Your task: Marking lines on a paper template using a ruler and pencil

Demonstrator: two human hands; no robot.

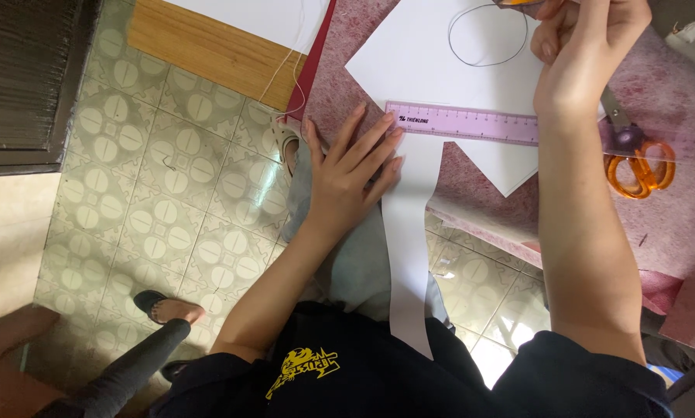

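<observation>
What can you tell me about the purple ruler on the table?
The ruler is a flat strip of translucent purple plastic with fine measuring marks along its upper edge. It lies nearly level across the white paper, tilted slightly down to the right. The left hand presses its fingertips on its left end; the right forearm crosses over its right end.

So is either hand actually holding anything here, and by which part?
The left hand holds nothing; it lies flat, pressing the white paper beside the purple ruler. The right hand seems to pinch something at the frame's top edge; what cannot be told.

White paper sheet (433,62) flat on table, purple ruler (471,122) lying across it
</observation>
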